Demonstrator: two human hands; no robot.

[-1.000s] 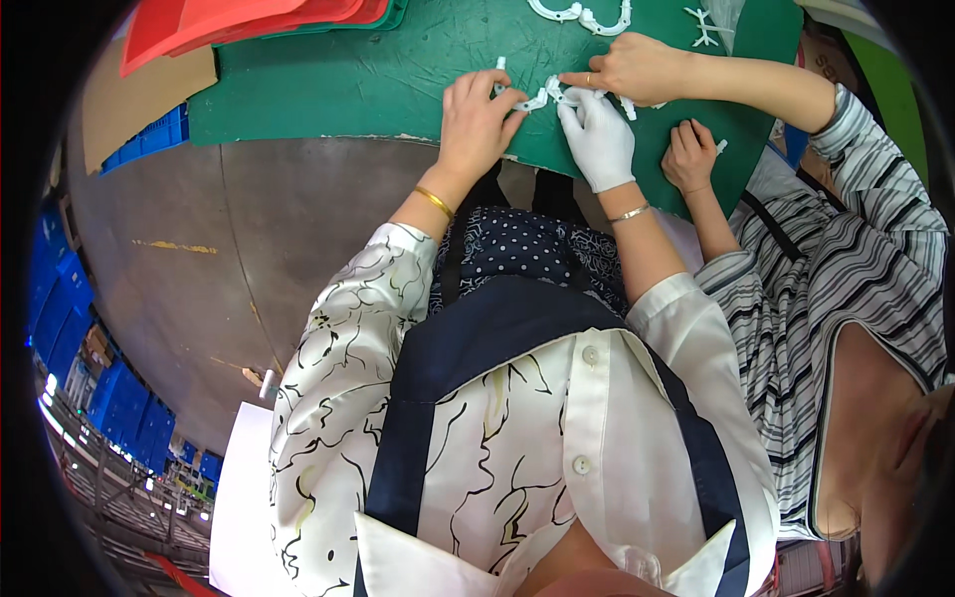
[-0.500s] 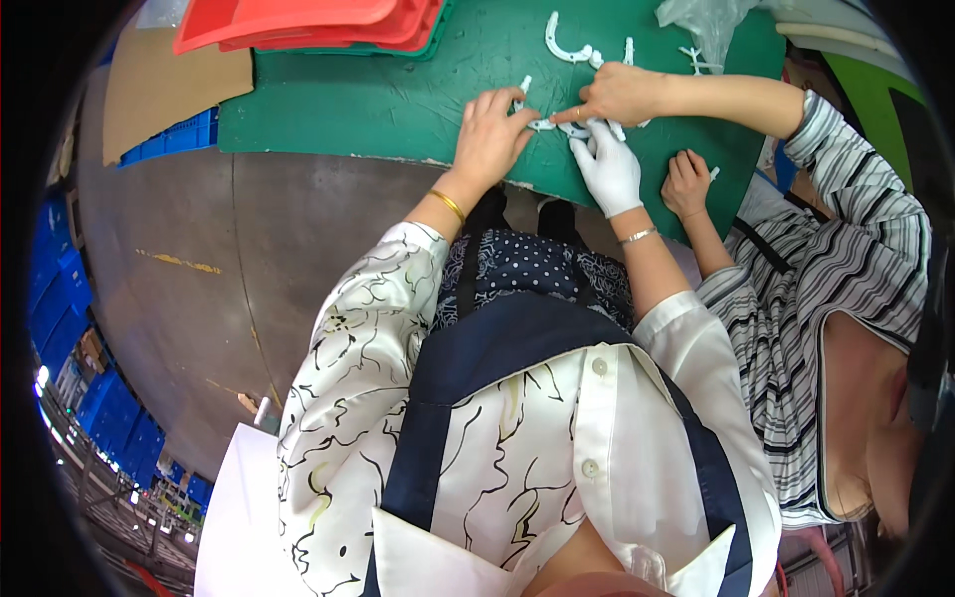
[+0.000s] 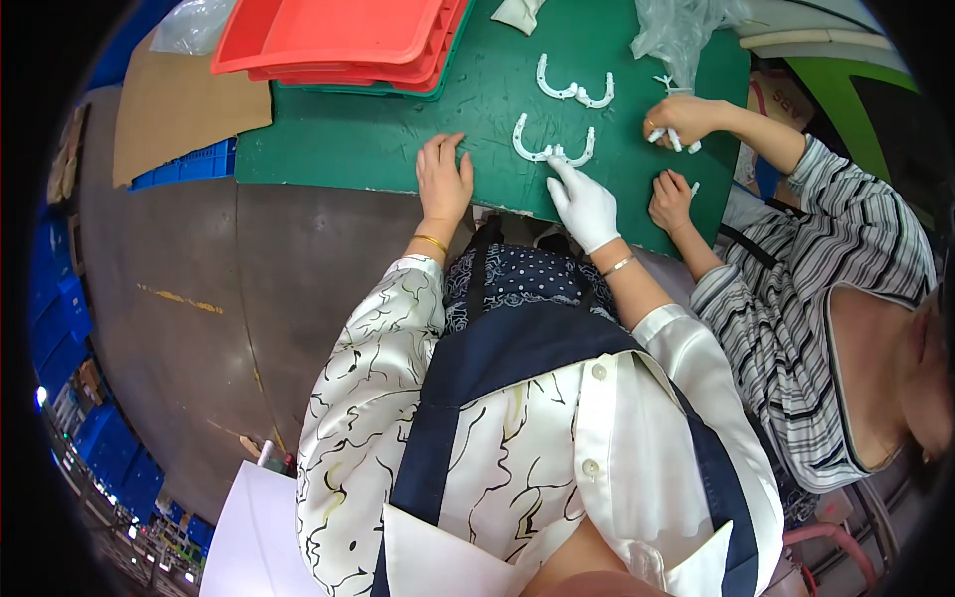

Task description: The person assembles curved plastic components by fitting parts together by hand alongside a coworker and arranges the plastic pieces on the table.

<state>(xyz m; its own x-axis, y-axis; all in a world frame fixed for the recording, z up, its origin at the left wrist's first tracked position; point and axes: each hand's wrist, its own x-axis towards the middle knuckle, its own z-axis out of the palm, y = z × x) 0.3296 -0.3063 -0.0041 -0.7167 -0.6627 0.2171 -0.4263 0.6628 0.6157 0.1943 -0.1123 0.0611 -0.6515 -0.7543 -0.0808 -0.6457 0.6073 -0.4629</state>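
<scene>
My left hand (image 3: 444, 181), bare with a gold bangle, lies on the green table (image 3: 348, 149) near its front edge, fingers apart and holding nothing. In a white glove, my right hand (image 3: 585, 207) stretches its index finger to the middle of two curved white plastic pieces. The left curved piece (image 3: 521, 139) and the right curved piece (image 3: 587, 149) meet end to end under that fingertip. Behind them lies a similar pair, a left curved piece (image 3: 546, 82) and a right curved piece (image 3: 605, 97).
Stacked red trays (image 3: 338, 40) stand at the far left beside cardboard (image 3: 189, 109). On the right, a co-worker's hand (image 3: 686, 117) holds several small white pieces; their other hand (image 3: 672, 202) rests on the table. A clear plastic bag (image 3: 681, 35) lies behind.
My left hand has moved left, off the white pieces. The co-worker's far hand has drawn back to the right with white pieces in it. The near curved pair now shows uncovered.
</scene>
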